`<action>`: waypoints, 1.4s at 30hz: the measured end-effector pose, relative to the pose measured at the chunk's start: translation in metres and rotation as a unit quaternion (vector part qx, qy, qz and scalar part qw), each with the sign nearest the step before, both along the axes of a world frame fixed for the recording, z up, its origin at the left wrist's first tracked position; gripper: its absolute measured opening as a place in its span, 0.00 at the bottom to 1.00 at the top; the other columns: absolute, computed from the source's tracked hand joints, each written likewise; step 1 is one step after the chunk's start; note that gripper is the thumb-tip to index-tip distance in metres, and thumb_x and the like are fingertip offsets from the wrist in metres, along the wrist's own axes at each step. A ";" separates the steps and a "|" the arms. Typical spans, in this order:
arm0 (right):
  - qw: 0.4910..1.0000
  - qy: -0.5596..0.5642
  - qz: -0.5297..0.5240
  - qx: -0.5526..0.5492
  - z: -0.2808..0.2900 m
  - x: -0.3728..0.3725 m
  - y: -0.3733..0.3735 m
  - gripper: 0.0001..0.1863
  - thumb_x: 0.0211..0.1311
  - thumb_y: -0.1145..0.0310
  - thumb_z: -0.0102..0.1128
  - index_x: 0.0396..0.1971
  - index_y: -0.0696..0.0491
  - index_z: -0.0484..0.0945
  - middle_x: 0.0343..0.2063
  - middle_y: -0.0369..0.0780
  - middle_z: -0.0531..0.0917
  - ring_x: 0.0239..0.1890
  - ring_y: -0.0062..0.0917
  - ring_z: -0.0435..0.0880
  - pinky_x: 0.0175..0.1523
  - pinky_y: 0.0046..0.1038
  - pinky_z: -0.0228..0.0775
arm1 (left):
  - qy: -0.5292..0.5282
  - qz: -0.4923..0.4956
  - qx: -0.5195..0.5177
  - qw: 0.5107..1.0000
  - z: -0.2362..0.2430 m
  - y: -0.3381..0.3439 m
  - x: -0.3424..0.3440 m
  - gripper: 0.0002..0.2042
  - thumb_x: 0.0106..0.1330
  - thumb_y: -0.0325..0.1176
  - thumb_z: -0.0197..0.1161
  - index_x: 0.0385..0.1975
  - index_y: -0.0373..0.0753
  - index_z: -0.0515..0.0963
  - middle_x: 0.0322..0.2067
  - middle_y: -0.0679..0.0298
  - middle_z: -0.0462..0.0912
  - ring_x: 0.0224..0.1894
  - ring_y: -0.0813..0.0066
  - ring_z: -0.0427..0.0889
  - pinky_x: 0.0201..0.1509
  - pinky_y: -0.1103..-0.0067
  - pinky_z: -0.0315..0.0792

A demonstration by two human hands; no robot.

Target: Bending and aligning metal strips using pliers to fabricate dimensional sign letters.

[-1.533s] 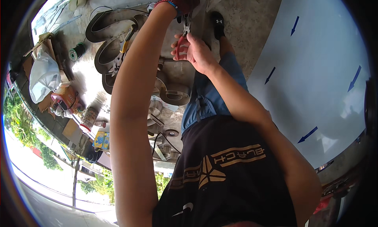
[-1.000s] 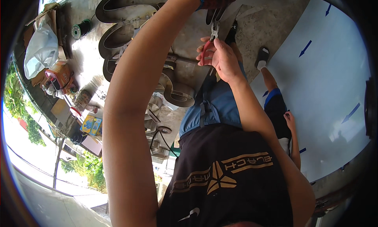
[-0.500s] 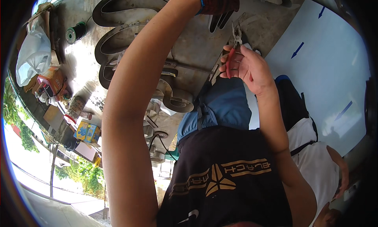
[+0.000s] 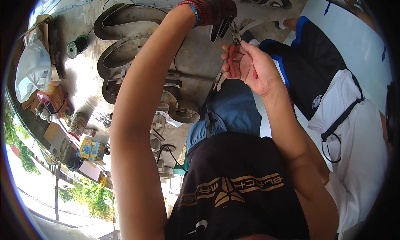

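Pliers [image 4: 232,54] with red handles are in the right hand [image 4: 259,69]. Its grip is loosely curled: the fingers bend round one handle, and the other handle rests by the palm, so the handles stand apart. The nose of the pliers is just beside dark metal strips [image 4: 220,29] under the left hand [image 4: 214,10], which wears a dark red glove. Its fingers are hidden, so I can't tell if that grip is pinching the strips.

Farther out, big curvy metal shapes [image 4: 109,57] sit on the grey counter [image 4: 196,52]. To the left are a green spool [image 4: 76,47], a see-through plastic bag [image 4: 34,71], an orange box [image 4: 54,96], a red-lidded jar [image 4: 78,124] with something brown and speckly in it, and a yellow and blue box [image 4: 91,149]. What is in the bag is too hard to see.
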State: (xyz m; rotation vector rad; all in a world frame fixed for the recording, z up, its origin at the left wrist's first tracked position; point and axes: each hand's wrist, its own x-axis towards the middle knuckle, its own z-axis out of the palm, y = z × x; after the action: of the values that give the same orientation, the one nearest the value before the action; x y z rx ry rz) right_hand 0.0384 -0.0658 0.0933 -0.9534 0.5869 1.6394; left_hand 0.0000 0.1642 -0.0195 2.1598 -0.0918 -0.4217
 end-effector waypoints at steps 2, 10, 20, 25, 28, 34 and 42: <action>1.000 0.001 -0.005 -0.008 -0.005 -0.001 0.001 0.26 0.81 0.53 0.41 0.54 0.62 0.76 0.42 0.46 0.84 0.38 0.36 0.86 0.47 0.41 0.82 | -0.032 -0.010 0.022 0.999 0.001 0.003 -0.004 0.13 0.74 0.36 0.54 0.50 0.44 0.83 0.47 0.58 0.86 0.51 0.55 0.84 0.55 0.67 0.77; 0.997 -0.061 0.000 -0.048 0.005 -0.009 0.004 0.19 0.80 0.55 0.47 0.45 0.57 0.76 0.32 0.39 0.80 0.28 0.25 0.79 0.31 0.28 0.71 | -0.065 0.052 0.081 0.993 0.012 -0.010 -0.016 0.13 0.69 0.33 0.56 0.49 0.46 0.83 0.46 0.59 0.86 0.50 0.53 0.85 0.55 0.63 0.78; 0.994 -0.082 -0.008 -0.073 0.008 -0.020 0.011 0.18 0.81 0.56 0.44 0.41 0.56 0.74 0.29 0.38 0.78 0.24 0.24 0.75 0.28 0.27 0.66 | -0.077 0.017 0.108 0.991 0.013 -0.009 -0.013 0.14 0.63 0.30 0.59 0.46 0.43 0.85 0.46 0.57 0.86 0.51 0.53 0.84 0.57 0.65 0.77; 0.994 -0.077 -0.020 -0.075 0.008 -0.022 0.011 0.18 0.81 0.55 0.44 0.42 0.55 0.74 0.29 0.37 0.77 0.24 0.24 0.75 0.27 0.27 0.65 | -0.090 0.032 0.108 0.989 0.015 -0.009 -0.013 0.12 0.60 0.28 0.61 0.42 0.42 0.86 0.45 0.55 0.86 0.50 0.52 0.84 0.55 0.64 0.78; 0.996 -0.046 -0.046 -0.063 0.008 -0.018 0.009 0.19 0.81 0.54 0.44 0.43 0.55 0.74 0.30 0.38 0.78 0.25 0.25 0.76 0.29 0.28 0.68 | -0.063 0.040 0.101 0.992 0.017 -0.011 -0.009 0.11 0.60 0.28 0.61 0.41 0.41 0.86 0.44 0.55 0.85 0.49 0.51 0.84 0.54 0.63 0.79; 0.996 0.065 -0.062 -0.029 0.007 0.009 0.011 0.25 0.80 0.50 0.40 0.54 0.58 0.74 0.38 0.42 0.82 0.34 0.32 0.84 0.41 0.37 0.80 | -0.086 0.083 0.051 0.992 0.008 -0.007 -0.017 0.09 0.61 0.30 0.62 0.40 0.40 0.84 0.42 0.53 0.84 0.47 0.48 0.83 0.53 0.61 0.78; 0.993 -0.062 0.104 0.010 0.000 0.040 -0.028 0.24 0.82 0.52 0.42 0.54 0.58 0.76 0.39 0.43 0.83 0.39 0.35 0.86 0.46 0.42 0.82 | -0.041 0.138 0.111 0.983 0.042 -0.021 -0.011 0.15 0.60 0.42 0.68 0.41 0.41 0.82 0.44 0.55 0.83 0.48 0.49 0.81 0.54 0.59 0.72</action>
State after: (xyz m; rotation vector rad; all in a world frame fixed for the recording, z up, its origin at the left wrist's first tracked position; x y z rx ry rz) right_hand 0.0781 -0.0937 0.0929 -1.1227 0.3968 1.7510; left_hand -0.0112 0.1430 0.0226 2.3657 0.2174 -0.1895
